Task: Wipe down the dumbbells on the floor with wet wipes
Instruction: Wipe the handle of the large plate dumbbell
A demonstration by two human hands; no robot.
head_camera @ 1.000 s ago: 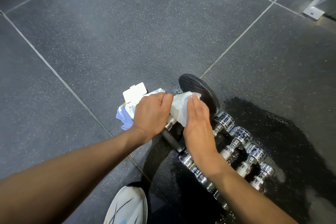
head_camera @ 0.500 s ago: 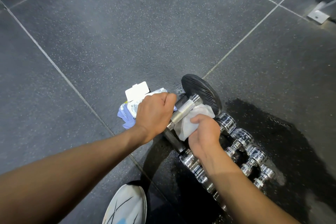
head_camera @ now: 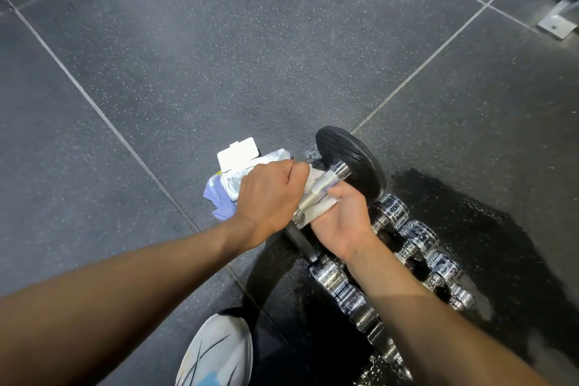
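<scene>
Centre frame: left hand (head_camera: 269, 194) grips dumbbell (head_camera: 354, 160) handle, right hand (head_camera: 341, 222) cups wipe (head_camera: 318, 213) round it. Handle wiping seems mid-way. Chrome dumbbells (head_camera: 407, 229) in row lower right likely left to do; cannot tell if wiped. Pack (head_camera: 238, 163) behind left hand.

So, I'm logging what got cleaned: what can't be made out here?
Head view:
Dumbbell handle, near part: covered by left hand and right hand holding wet wipe.
Chrome dumbbells: row partly behind the right forearm.
Wipes pack print: too small, part under left hand.
Shoe: cut off by bottom edge.
</scene>
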